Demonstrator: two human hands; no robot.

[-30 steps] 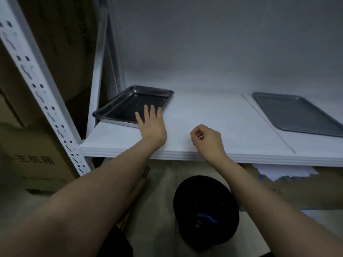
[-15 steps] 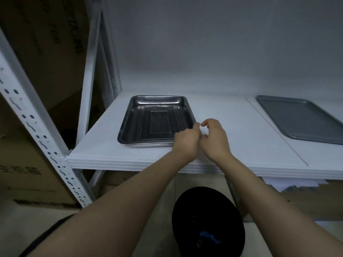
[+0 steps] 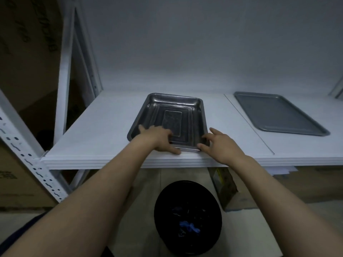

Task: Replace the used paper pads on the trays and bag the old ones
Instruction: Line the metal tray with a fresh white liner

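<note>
A deep steel tray [image 3: 172, 108] sits flat on the white shelf [image 3: 104, 130], near its front edge, with nothing lying in it. My left hand [image 3: 157, 138] rests on the tray's near rim, fingers reaching into the tray and thumb on the shelf. My right hand [image 3: 219, 143] is spread at the tray's near right corner, fingertips touching the rim. A flat grey tray [image 3: 278, 114], also bare, lies to the right. Below the shelf stands a black-lined bin [image 3: 187, 217] with blue scraps inside.
A white perforated rack post [image 3: 24, 153] slants at the left, with cardboard boxes [image 3: 16, 182] behind it. White paper sheets [image 3: 282, 169] stick out from under the shelf at the right. A small box [image 3: 222, 184] leans on the floor beside the bin.
The steel tray went from tilted at the shelf's left end to flat nearer the centre. My hands, pinched together at its right corner half a second ago, have spread apart onto its near rim.
</note>
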